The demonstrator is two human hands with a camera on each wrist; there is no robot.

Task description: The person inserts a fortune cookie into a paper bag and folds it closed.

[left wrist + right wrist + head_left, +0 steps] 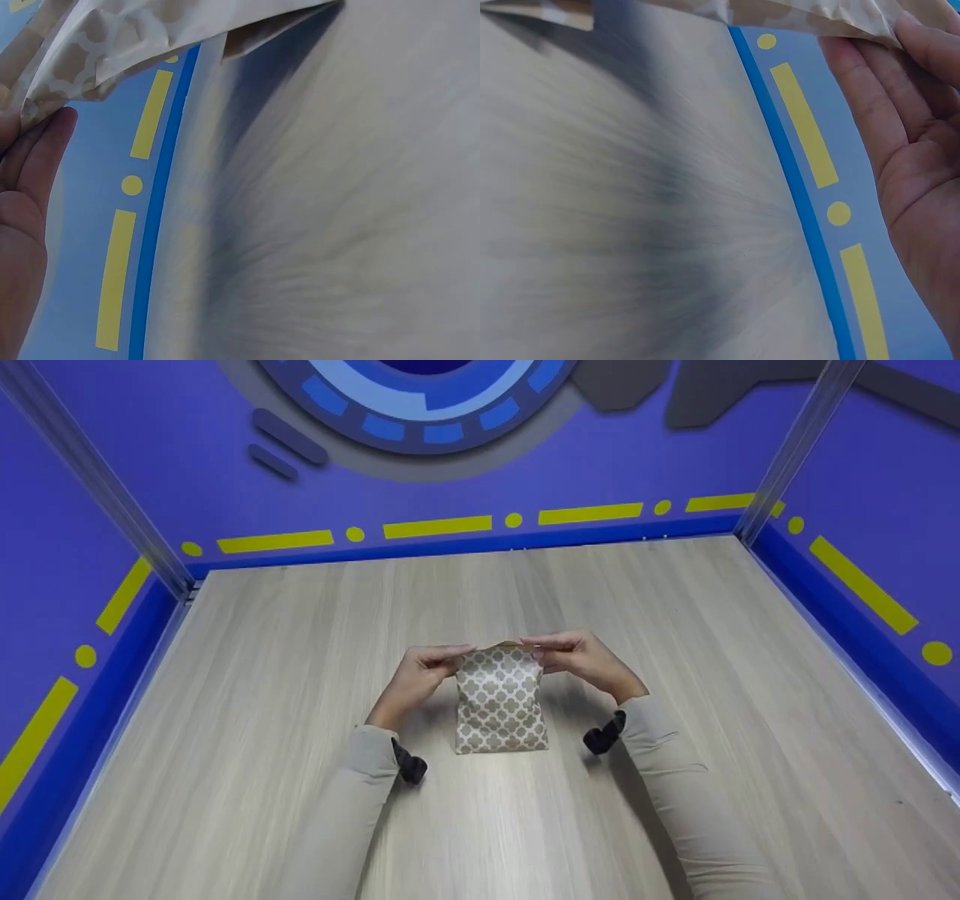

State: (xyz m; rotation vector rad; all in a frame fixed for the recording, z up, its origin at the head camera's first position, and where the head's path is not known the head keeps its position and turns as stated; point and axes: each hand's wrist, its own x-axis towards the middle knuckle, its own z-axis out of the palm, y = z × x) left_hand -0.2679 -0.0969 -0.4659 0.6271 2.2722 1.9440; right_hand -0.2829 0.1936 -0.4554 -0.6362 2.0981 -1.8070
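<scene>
A small paper bag (501, 701) with a beige and white quatrefoil pattern stands over the wooden table in the head view, its bottom edge toward me. My left hand (420, 679) pinches its upper left corner between thumb and fingers. At the upper right corner, my right hand (589, 661) pinches the bag in the same way. A strip of plain brown paper shows at the top edge between the hands. Both wrist views catch the creased paper of the bag (135, 37) near the fingers. What the bag holds, if anything, is hidden.
The pale wooden table (247, 720) spreads around both hands. Blue-purple walls (450, 499) with yellow dashes and dots border it at the back and sides. Black wrist cameras (409, 767) hang beneath both sleeves, close to the tabletop.
</scene>
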